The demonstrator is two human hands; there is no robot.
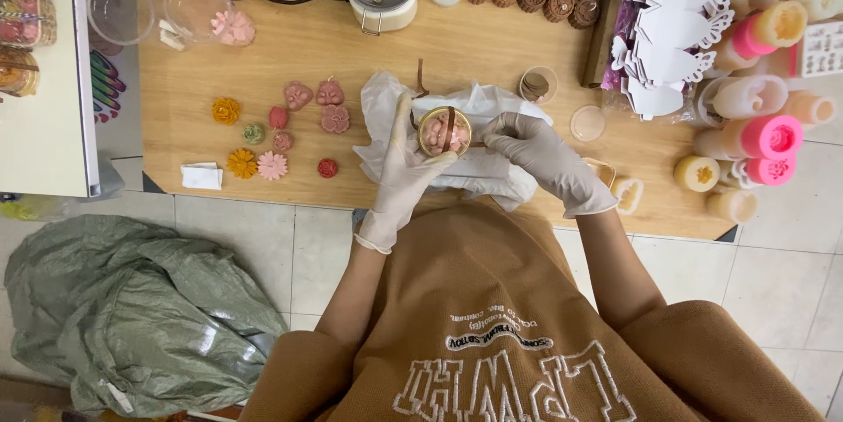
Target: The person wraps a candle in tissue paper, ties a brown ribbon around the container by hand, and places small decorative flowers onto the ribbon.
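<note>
Fingers of both gloved hands grip small round tin [444,130] | pink shapes inside, brown ribbon across

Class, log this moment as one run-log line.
left hand: holds round tin | right hand: touches tin's side | brown ribbon: across tin | under: white wrap

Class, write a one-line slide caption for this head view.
Gloved left hand and right hand hold a small round tin over white wrapping.

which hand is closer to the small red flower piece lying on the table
Left. The left hand is just beside the red flower piece, while the right hand is beyond the round tin.
</note>
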